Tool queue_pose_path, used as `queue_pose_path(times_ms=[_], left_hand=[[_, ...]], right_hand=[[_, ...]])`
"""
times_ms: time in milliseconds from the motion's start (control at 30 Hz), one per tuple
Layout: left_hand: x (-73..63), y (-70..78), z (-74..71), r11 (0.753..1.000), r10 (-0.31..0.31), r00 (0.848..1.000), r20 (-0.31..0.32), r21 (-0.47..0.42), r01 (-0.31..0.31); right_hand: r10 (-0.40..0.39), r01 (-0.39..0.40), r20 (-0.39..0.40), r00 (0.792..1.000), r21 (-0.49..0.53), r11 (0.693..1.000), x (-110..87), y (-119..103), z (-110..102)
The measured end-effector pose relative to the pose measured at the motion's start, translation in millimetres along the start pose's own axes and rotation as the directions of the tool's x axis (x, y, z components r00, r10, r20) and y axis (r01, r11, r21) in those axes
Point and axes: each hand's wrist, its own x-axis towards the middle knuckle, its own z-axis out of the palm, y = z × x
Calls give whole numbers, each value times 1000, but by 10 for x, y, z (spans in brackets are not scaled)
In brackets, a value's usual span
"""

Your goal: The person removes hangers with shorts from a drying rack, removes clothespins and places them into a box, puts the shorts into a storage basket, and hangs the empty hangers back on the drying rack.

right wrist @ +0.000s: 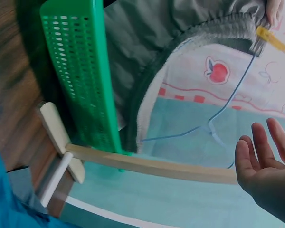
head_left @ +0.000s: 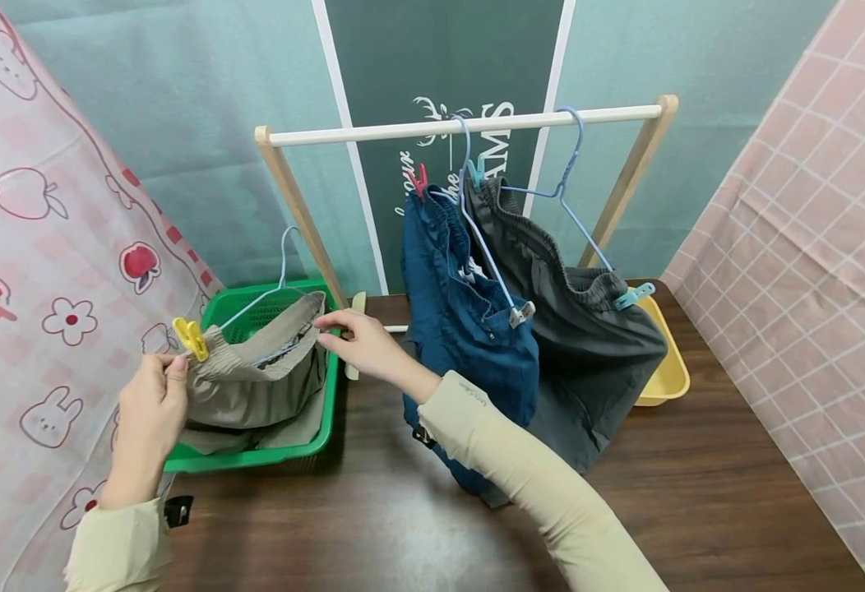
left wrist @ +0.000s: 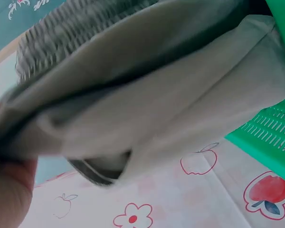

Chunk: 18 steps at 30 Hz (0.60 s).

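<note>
Beige-grey pants (head_left: 255,395) hang over a green basket (head_left: 331,411), their elastic waistband stretched along a blue wire hanger (head_left: 282,267). A yellow clothespin (head_left: 191,339) clips the waistband's left end to the hanger. Just beside that clothespin, my left hand (head_left: 147,403) pinches the waistband corner between thumb and fingers. My right hand (head_left: 362,345) reaches toward the waistband's right end; in the right wrist view its fingers (right wrist: 261,142) are loosely spread and hold nothing. Grey cloth (left wrist: 156,104) fills much of the left wrist view, blurred near the thumb.
A rack with a white bar (head_left: 395,131) and wooden legs stands behind. Blue pants (head_left: 469,329) and dark grey pants (head_left: 573,353) hang from it, clipped to hangers. Behind them at right sits a yellow basin (head_left: 669,374). Printed cloth (head_left: 70,247) covers the left side.
</note>
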Motion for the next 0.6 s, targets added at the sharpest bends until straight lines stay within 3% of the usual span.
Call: queue_pose_path(times_ms=[167,267,600], left_hand=[[4,-32,5,986,158,986,56,-53,-155],[-5,-48,26,972,219,973,67,-104,-211],[-41,-16,72,952,270,947,176,-199,-234]], right_hand=[[-65,66,20,998,-53,996,7,-124,43],[-101,104,35,994,-89,991,14,-179,72],[-163,176,76,984,-221,959,46,-316,169]])
